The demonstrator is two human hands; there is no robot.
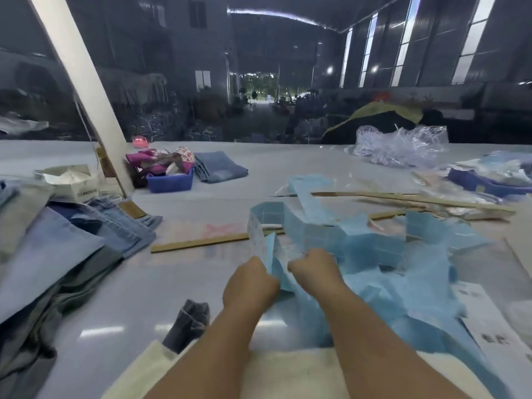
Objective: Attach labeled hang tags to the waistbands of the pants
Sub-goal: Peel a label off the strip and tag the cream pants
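Note:
A long light-blue label strip (316, 234), ruled into squares, lies folded and tangled over the table in front of me. My left hand (250, 280) and my right hand (312, 266) are close together, both fists gripping the near end of that strip. A stack of denim pants (57, 254) lies at the left. One more folded pair of jeans (220, 167) sits farther back. No separate hang tag can be made out.
A blue bin (169, 181) with coloured cloth stands at the back by a slanted white post (83, 76). Wooden rulers (201, 241) lie across the table. Crumpled clear plastic (400, 145) sits at back right, a white box (72, 180) at left, a dark cloth scrap (188, 321) nearby.

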